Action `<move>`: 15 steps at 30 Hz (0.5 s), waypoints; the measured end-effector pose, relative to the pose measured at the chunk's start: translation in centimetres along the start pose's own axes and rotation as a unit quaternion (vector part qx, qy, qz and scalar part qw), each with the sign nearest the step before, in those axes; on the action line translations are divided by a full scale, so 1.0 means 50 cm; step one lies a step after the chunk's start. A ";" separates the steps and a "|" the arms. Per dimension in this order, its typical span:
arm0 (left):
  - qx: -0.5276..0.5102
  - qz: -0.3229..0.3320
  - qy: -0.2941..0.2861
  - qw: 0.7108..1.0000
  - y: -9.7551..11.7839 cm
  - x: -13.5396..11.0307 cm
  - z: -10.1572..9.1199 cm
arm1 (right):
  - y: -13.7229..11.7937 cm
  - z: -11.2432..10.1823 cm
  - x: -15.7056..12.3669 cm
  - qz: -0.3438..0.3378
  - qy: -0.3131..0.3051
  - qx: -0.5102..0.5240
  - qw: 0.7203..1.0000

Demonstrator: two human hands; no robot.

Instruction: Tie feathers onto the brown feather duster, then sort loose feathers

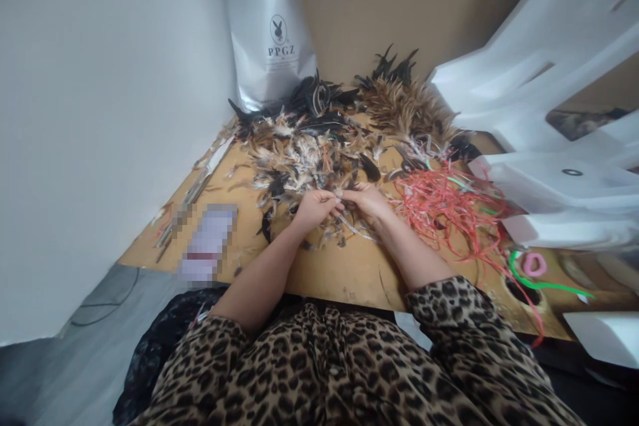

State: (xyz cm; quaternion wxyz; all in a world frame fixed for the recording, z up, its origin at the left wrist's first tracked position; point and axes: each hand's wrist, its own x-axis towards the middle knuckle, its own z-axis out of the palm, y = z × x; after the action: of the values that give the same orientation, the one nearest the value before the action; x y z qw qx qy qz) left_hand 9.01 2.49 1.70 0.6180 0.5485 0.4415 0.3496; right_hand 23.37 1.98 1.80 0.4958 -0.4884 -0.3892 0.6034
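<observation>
My left hand (pixel 317 208) and my right hand (pixel 367 201) meet over the front of the table, their fingertips closed in a pinch. Between them seems to be a small brown feather (pixel 345 180), though the fingers hide most of it. A thin white strip (pixel 355 229) trails below the fingers; whether it is held I cannot tell. Just beyond my hands lies a loose heap of brown, white and black feathers (pixel 309 153). Small feather bits are scattered on the tabletop under my wrists.
Red plastic strips (pixel 444 213) lie tangled to the right, near a sewing machine (pixel 564 180). Bundled brown feathers (pixel 407 106) and a silvery bag (pixel 269 33) are at the back. Thin sticks (pixel 194 186) and a blurred-out flat object (pixel 207 243) lie left on the wooden table (pixel 344 276).
</observation>
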 end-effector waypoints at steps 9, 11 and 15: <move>-0.066 -0.020 -0.071 0.995 0.000 -0.004 -0.015 | -0.011 0.001 -0.005 0.003 -0.047 0.010 0.999; -0.104 -0.029 -0.082 0.991 0.002 -0.005 -0.017 | -0.011 0.000 -0.005 0.003 -0.062 0.017 0.998; -0.192 -0.070 -0.121 0.971 0.001 -0.004 -0.021 | -0.011 -0.008 -0.004 0.006 -0.090 0.035 0.995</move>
State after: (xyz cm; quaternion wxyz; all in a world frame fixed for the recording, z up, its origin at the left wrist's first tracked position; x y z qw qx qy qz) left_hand 7.97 2.72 1.77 0.7838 0.4252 0.3254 0.3147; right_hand 23.87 1.90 2.29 0.4723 -0.4165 -0.4080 0.6611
